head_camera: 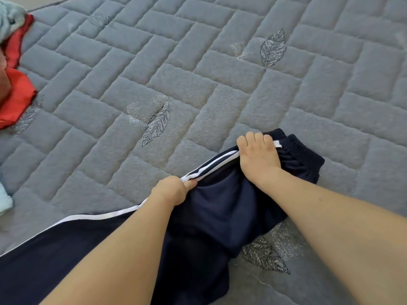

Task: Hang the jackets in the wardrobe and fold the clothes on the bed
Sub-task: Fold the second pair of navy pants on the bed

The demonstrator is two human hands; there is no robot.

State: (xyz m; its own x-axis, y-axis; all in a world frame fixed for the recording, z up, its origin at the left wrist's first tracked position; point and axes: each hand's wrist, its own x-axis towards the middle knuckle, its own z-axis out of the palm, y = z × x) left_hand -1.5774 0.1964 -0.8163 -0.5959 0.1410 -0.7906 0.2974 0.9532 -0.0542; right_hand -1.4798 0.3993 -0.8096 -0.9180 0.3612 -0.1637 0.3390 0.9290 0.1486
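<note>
Dark navy track trousers [220, 208] with white side stripes lie on the grey quilted bed [198, 73], running from the lower left up to the elastic waistband at the right. My left hand [174, 190] grips the striped side seam, fingers curled round the fabric. My right hand [257, 155] holds the trousers near the waistband, its fingers curled over the cloth beside a white drawstring. Both forearms reach in from the bottom edge and hide part of the trousers.
A red garment [15, 93] and a pale teal one [11, 20] lie piled at the bed's left edge. Another light teal cloth [4, 201] pokes in lower left. The quilt carries embroidered leaf patterns [272, 48].
</note>
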